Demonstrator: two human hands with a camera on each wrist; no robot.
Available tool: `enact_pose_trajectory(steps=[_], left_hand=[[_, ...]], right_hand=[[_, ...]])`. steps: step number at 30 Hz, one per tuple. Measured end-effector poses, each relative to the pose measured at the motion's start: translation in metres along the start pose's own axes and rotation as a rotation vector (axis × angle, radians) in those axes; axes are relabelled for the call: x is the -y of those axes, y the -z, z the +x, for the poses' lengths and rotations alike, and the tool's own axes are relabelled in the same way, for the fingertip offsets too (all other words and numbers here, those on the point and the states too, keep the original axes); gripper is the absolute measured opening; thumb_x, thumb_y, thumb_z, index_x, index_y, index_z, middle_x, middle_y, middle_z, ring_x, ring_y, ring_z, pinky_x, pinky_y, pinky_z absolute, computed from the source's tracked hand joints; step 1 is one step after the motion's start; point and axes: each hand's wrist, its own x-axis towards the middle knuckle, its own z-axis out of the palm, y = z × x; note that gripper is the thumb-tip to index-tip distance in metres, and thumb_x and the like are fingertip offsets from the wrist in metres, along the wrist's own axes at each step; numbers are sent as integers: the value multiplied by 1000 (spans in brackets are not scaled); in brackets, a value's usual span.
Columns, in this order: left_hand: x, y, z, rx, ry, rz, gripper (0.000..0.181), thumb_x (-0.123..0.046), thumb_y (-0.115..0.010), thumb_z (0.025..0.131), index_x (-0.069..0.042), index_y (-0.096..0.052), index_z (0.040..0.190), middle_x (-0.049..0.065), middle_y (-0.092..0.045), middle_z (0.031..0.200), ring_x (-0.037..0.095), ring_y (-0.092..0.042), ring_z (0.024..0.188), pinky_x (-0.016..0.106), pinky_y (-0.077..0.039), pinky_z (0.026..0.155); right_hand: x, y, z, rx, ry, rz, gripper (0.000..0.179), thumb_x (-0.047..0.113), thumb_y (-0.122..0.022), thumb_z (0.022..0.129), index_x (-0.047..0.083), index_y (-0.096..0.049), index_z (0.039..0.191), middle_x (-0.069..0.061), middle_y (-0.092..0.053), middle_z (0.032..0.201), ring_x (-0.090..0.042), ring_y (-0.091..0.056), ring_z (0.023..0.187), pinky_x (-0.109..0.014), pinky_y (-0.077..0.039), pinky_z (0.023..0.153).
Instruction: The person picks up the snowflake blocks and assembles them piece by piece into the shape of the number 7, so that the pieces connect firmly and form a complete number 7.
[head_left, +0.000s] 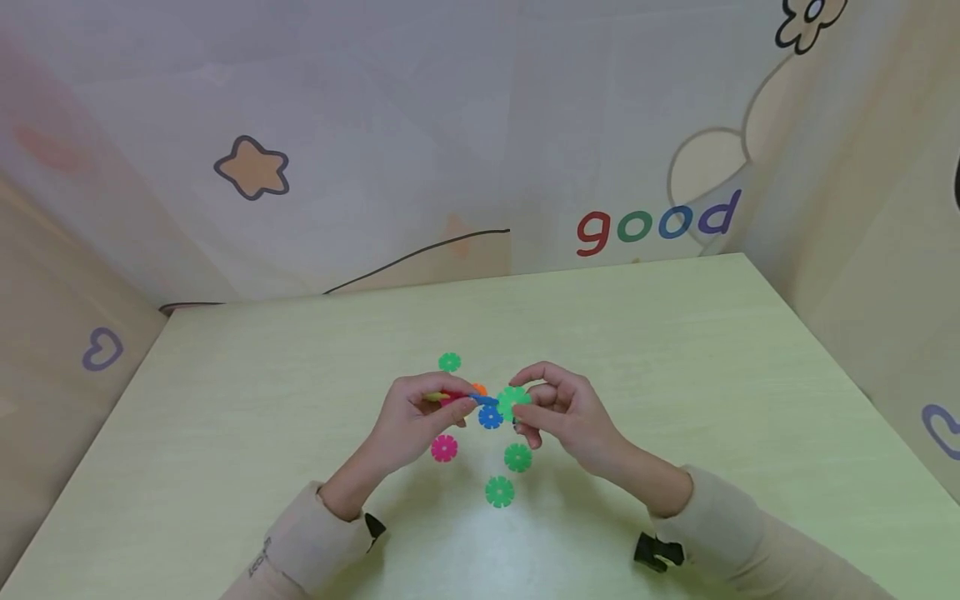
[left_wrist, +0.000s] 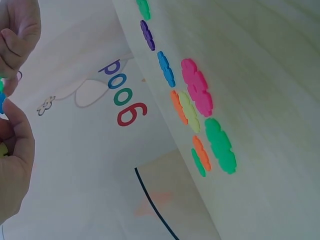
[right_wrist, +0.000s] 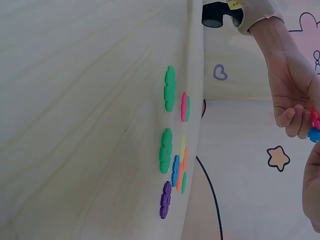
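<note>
My left hand [head_left: 408,421] pinches a short chain of notched plastic discs by its end. A yellow disc [head_left: 435,397], a pink one and a blue disc [head_left: 484,400] show in that chain, partly hidden by the fingers. Between thumb and fingers, my right hand [head_left: 573,417] holds a green notched disc [head_left: 513,402], turned flat toward the head view. The green disc's left edge is right at the blue disc's tip. Both hands are raised over the table, facing each other; the right wrist view catches the pink and blue discs [right_wrist: 314,134] at its right edge.
Loose discs lie below the hands on the pale table [head_left: 262,433]: a pink one [head_left: 444,448], a blue one [head_left: 491,417], and several green ones, one nearest the front [head_left: 499,492]. A purple disc [right_wrist: 165,200] and a yellow disc [left_wrist: 189,112] lie among them. Printed cloth walls surround the table.
</note>
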Motion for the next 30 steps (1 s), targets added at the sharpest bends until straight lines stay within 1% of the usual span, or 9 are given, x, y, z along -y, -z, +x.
enact_pose_trajectory(steps=[6,10,14,17,20,22,27,29,30], left_hand=[[-4,3,-2,35,102,-62,24,3,-59,85,7,-58,109,21,-60,100,28,-63,66,34,-55,63],[-7,3,-3,49,135,-75,37,5,-60,84,5,-52,120,23,-55,108,28,-64,68,35,-55,66],[-8,3,-4,40,172,-76,41,3,-62,83,4,-51,122,21,-55,111,24,-66,70,36,-54,69],[-8,3,-5,33,198,-75,41,0,-64,82,3,-53,122,19,-56,111,30,-66,75,35,-54,71],[-8,3,-6,25,212,-75,42,-2,-66,82,3,-53,121,19,-57,110,39,-64,79,33,-54,72],[-8,4,-7,19,215,-72,42,-2,-66,81,2,-54,121,19,-57,110,40,-63,80,33,-54,72],[-9,5,-9,6,215,-59,41,1,-66,81,2,-55,120,18,-57,113,27,-66,77,34,-54,72],[-10,5,-9,3,213,-56,40,1,-66,80,2,-55,119,19,-57,113,25,-67,77,34,-54,72],[-10,6,-9,2,211,-57,40,2,-66,80,2,-55,119,19,-57,113,27,-66,77,34,-54,71]], right_hand=[[2,1,3,-4,-24,-5,23,-4,-53,87,-11,-47,108,-1,-56,62,-12,-52,50,-25,-51,57],[3,1,4,-12,-47,-15,23,-3,-53,87,-11,-48,109,-1,-55,61,-12,-53,51,-25,-52,60],[2,3,5,-18,-58,-32,23,-1,-54,88,-10,-49,109,-1,-56,61,-12,-54,52,-26,-52,61],[1,5,5,-18,-56,-38,24,-1,-54,88,-10,-50,109,-1,-55,60,-13,-55,53,-27,-53,63],[1,6,5,-13,-49,-35,25,0,-55,88,-10,-51,110,-2,-54,59,-13,-56,54,-28,-53,65],[1,6,5,-7,-46,-33,26,1,-56,88,-10,-51,111,-2,-53,59,-14,-56,54,-28,-53,65],[1,5,5,0,-48,-40,26,1,-56,88,-10,-51,111,-2,-54,61,-15,-56,54,-28,-53,65],[1,5,5,0,-49,-42,26,1,-56,88,-10,-51,111,-2,-55,61,-15,-56,55,-29,-53,66],[1,5,5,0,-50,-41,26,1,-56,88,-10,-51,111,-2,-55,62,-14,-56,55,-29,-53,66]])
